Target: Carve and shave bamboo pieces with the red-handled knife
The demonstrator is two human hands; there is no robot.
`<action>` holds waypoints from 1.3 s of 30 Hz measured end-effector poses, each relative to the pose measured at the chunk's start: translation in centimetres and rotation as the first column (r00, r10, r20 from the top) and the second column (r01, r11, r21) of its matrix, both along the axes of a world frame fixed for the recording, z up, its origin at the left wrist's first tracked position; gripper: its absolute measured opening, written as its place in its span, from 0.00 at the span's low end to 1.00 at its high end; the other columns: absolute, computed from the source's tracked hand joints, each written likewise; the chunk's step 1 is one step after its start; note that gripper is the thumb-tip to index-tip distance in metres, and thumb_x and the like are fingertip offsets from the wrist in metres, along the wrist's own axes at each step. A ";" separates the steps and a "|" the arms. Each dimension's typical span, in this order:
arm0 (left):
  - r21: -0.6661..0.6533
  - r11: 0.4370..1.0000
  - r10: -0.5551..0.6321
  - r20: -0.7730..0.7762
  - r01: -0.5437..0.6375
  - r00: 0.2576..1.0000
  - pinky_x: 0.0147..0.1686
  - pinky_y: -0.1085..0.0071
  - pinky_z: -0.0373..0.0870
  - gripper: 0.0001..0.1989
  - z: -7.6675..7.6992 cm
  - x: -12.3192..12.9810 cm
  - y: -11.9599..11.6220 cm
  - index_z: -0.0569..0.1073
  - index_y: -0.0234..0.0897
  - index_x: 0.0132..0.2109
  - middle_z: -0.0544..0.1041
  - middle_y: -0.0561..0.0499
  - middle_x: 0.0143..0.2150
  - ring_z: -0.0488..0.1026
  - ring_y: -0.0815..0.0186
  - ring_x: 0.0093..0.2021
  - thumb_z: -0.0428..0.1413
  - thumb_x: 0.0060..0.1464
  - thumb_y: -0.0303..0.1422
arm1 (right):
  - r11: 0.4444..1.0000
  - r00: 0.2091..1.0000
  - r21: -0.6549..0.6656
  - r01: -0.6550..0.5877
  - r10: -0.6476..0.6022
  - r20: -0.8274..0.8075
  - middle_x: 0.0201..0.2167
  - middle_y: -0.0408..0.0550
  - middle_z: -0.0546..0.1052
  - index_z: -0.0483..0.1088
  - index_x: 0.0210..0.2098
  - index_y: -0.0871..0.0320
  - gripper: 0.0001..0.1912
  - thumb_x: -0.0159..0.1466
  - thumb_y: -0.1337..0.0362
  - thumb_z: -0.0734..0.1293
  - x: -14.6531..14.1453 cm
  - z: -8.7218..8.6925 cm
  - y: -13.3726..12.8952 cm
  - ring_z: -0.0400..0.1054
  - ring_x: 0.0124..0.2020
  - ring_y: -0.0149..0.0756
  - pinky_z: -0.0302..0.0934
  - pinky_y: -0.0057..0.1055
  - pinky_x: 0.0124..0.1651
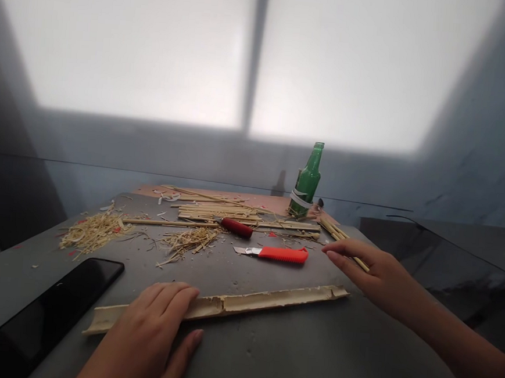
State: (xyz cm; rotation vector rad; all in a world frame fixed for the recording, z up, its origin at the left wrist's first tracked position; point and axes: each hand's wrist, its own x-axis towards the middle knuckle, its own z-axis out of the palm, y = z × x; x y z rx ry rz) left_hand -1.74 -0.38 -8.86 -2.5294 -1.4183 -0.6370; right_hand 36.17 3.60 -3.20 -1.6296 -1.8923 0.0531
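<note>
A split length of bamboo [270, 300], hollow side up, lies across the front of the table. My left hand [148, 320] lies over its left part, fingers curved across it and the thumb on the near side. To the right, my right hand [368, 271] is over the table with fingers stretched and thumb apart, holding nothing visible. Thin bamboo sticks [336, 230] lie just behind that hand. Between the hands and the back is a red utility knife [283, 254] with its blade out. Beyond it rests a red-handled tool [237, 228], its tip pointing left.
Bamboo shavings [94, 232] form a heap at left, with a smaller pile [191, 239] mid-table. More bamboo strips [215, 212] lie at the back. A green bottle [307, 184] stands at the back right. A black phone [45, 318] lies at front left.
</note>
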 end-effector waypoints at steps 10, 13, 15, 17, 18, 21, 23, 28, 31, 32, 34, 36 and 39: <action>-0.087 0.996 -0.021 0.023 0.023 1.000 0.40 0.63 0.78 0.16 0.5 0.2 -0.1 0.78 0.45 0.49 0.79 0.48 0.43 0.78 0.58 0.41 0.46 0.65 0.33 | 0.878 0.940 -0.403 -0.259 0.326 0.105 0.41 0.46 0.81 0.77 0.36 0.51 0.08 0.63 0.55 0.70 2.6 0.1 -0.1 0.75 0.45 0.48 0.67 0.40 0.48; -0.072 0.997 -0.021 0.028 0.023 0.999 0.40 0.65 0.78 0.15 0.5 0.2 -0.1 0.78 0.45 0.49 0.80 0.48 0.43 0.79 0.58 0.41 0.47 0.65 0.33 | 0.880 0.947 -0.411 -0.238 0.303 0.102 0.39 0.45 0.81 0.75 0.34 0.52 0.05 0.63 0.59 0.69 2.2 0.0 -0.3 0.74 0.43 0.46 0.66 0.39 0.46; -0.062 0.998 -0.019 0.034 0.021 0.999 0.40 0.64 0.78 0.15 0.5 0.2 0.0 0.78 0.45 0.48 0.80 0.48 0.44 0.79 0.58 0.41 0.47 0.65 0.33 | 0.884 0.953 -0.416 -0.215 0.283 0.110 0.39 0.46 0.80 0.75 0.35 0.52 0.05 0.63 0.59 0.68 2.1 -0.1 -0.4 0.74 0.42 0.46 0.66 0.39 0.44; -0.054 0.998 -0.023 0.039 0.025 0.999 0.41 0.65 0.78 0.15 0.5 0.2 0.1 0.78 0.45 0.48 0.80 0.48 0.44 0.79 0.58 0.42 0.47 0.65 0.34 | 0.891 0.955 -0.409 -0.199 0.270 0.123 0.39 0.47 0.80 0.75 0.36 0.52 0.07 0.63 0.58 0.67 2.0 -0.1 -0.5 0.73 0.42 0.46 0.66 0.39 0.43; -0.051 0.998 -0.021 0.045 0.023 0.999 0.41 0.65 0.78 0.14 0.5 0.2 0.1 0.78 0.45 0.48 0.80 0.48 0.45 0.79 0.58 0.43 0.47 0.65 0.34 | 0.895 0.956 -0.401 -0.194 0.265 0.130 0.39 0.47 0.80 0.75 0.36 0.52 0.07 0.63 0.57 0.67 1.9 -0.2 -0.6 0.73 0.42 0.46 0.66 0.39 0.43; -0.032 0.999 -0.023 0.068 0.026 0.997 0.43 0.65 0.77 0.13 0.3 0.2 0.1 0.78 0.45 0.47 0.79 0.48 0.48 0.78 0.58 0.45 0.49 0.64 0.35 | 0.904 0.954 -0.383 -0.191 0.263 0.146 0.39 0.46 0.80 0.74 0.35 0.53 0.07 0.63 0.57 0.67 1.6 -0.1 -0.7 0.73 0.41 0.46 0.66 0.38 0.43; -0.013 0.999 -0.028 0.086 0.029 0.996 0.44 0.65 0.77 0.12 0.1 0.1 0.1 0.77 0.45 0.46 0.78 0.47 0.49 0.78 0.57 0.46 0.49 0.64 0.35 | 0.907 0.952 -0.376 -0.188 0.263 0.158 0.37 0.46 0.80 0.73 0.35 0.53 0.07 0.63 0.58 0.66 1.3 0.0 -0.8 0.73 0.39 0.45 0.66 0.38 0.41; 0.049 0.998 -0.048 0.177 0.040 0.983 0.46 0.63 0.77 0.14 -0.5 -0.2 0.7 0.76 0.43 0.47 0.77 0.47 0.49 0.77 0.57 0.47 0.47 0.63 0.31 | 0.919 0.952 -0.358 -0.163 0.242 0.187 0.35 0.46 0.79 0.71 0.34 0.53 0.08 0.64 0.56 0.65 1.1 -0.3 -0.8 0.73 0.36 0.44 0.65 0.37 0.38; 0.022 0.999 -0.043 0.201 0.039 0.979 0.46 0.62 0.77 0.14 -0.6 -0.2 1.0 0.76 0.43 0.45 0.78 0.47 0.48 0.77 0.57 0.47 0.46 0.63 0.30 | 0.930 0.958 -0.325 -0.170 0.233 0.166 0.38 0.48 0.80 0.73 0.37 0.52 0.10 0.62 0.54 0.67 1.2 -0.8 -0.7 0.74 0.39 0.47 0.67 0.39 0.41; -0.003 0.999 -0.037 0.197 0.038 0.980 0.45 0.63 0.77 0.15 -0.6 -0.2 1.0 0.76 0.43 0.44 0.78 0.47 0.47 0.77 0.57 0.45 0.45 0.62 0.29 | 0.932 0.960 -0.316 -0.177 0.234 0.155 0.39 0.49 0.81 0.74 0.39 0.52 0.11 0.61 0.54 0.67 1.2 -0.9 -0.7 0.75 0.39 0.47 0.67 0.40 0.42; -0.055 0.998 -0.027 0.181 0.037 0.983 0.41 0.63 0.77 0.15 -0.5 -0.2 0.9 0.75 0.42 0.42 0.79 0.48 0.42 0.77 0.58 0.41 0.44 0.60 0.26 | 0.923 0.956 -0.326 -0.202 0.258 0.137 0.39 0.50 0.81 0.76 0.41 0.53 0.13 0.59 0.54 0.68 1.0 -0.9 -0.8 0.75 0.40 0.49 0.69 0.42 0.43; -0.084 0.995 -0.037 0.163 0.051 0.986 0.39 0.64 0.77 0.16 -0.2 -0.1 0.7 0.75 0.42 0.42 0.79 0.49 0.40 0.77 0.58 0.39 0.44 0.57 0.24 | 0.900 0.945 -0.364 -0.240 0.302 0.123 0.40 0.51 0.80 0.77 0.42 0.53 0.13 0.60 0.55 0.69 0.6 -0.7 -1.0 0.75 0.42 0.49 0.69 0.43 0.45; -0.095 0.992 -0.073 0.127 0.086 0.989 0.44 0.63 0.77 0.19 0.3 0.0 0.3 0.75 0.42 0.47 0.80 0.48 0.45 0.78 0.57 0.44 0.47 0.53 0.24 | 0.859 0.929 -0.427 -0.282 0.356 0.103 0.43 0.51 0.79 0.78 0.42 0.53 0.13 0.62 0.54 0.69 -0.1 -0.2 -1.3 0.74 0.43 0.48 0.69 0.42 0.46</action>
